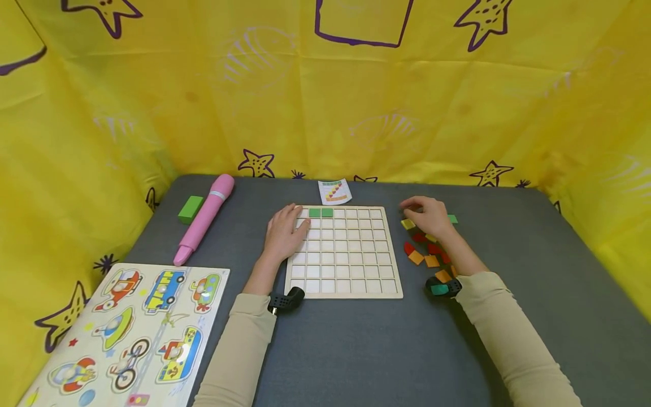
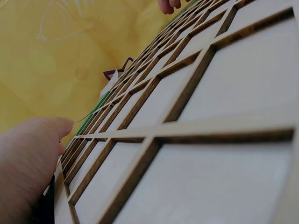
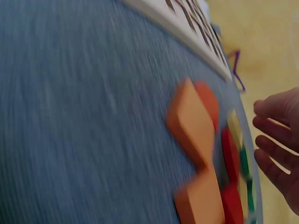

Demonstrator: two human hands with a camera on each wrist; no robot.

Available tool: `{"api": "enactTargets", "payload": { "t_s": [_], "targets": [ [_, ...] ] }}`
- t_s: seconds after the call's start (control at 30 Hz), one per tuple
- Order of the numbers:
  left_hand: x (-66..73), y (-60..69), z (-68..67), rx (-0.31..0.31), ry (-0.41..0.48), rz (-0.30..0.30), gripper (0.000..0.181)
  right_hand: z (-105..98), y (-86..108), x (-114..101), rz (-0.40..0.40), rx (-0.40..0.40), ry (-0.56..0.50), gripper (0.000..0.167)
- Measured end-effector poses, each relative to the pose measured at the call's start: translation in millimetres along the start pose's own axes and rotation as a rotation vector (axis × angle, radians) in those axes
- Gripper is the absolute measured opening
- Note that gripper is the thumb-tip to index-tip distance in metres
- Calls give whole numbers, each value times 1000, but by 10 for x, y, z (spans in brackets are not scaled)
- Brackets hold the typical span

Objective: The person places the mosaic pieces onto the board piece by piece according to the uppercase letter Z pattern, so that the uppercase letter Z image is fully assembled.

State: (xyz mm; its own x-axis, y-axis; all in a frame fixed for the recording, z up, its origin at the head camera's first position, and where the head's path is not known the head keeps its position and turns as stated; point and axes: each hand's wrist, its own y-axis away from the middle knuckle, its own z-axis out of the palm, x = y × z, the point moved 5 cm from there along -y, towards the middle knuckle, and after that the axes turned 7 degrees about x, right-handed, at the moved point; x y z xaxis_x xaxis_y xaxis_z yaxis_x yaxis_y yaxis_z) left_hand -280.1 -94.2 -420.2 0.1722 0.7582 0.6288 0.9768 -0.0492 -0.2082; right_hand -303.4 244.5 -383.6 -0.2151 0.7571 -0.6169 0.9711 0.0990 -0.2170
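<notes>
Wooden grid board (image 1: 342,259) sits on the tabletop (image 1: 341,350), two green tiles (image 1: 315,213) in its top row, left hand (image 1: 286,234) resting relaxed on its left edge, right hand (image 1: 429,217) empty, fingers (image 3: 275,106) parted near loose tiles (image 1: 432,261); looks like tile-placing, next move calls for pinching one.

no legible text, no readable numbers

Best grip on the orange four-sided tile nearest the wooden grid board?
Probably pinch the orange four-sided tile by opposite side edges, coming from above on the near side. It lies flat, its thickness visible in the right wrist view; dark grey tabletop borders its near side, while a rounded red piece crowds the far side.
</notes>
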Motion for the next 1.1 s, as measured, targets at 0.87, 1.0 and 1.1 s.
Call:
{"api": "enactTargets", "payload": {
  "t_s": [0.87,1.0,1.1],
  "targets": [
    [-28,5,8,8,13,8,53,141,-58,-108,41,-84,-46,32],
    [-23,7,7,14,14,11,53,301,-125,-279,31,-94,-72,30],
    [-13,11,4,16,13,11,53,415,-164,-428,3,-98,-77,27]
  ]
}}
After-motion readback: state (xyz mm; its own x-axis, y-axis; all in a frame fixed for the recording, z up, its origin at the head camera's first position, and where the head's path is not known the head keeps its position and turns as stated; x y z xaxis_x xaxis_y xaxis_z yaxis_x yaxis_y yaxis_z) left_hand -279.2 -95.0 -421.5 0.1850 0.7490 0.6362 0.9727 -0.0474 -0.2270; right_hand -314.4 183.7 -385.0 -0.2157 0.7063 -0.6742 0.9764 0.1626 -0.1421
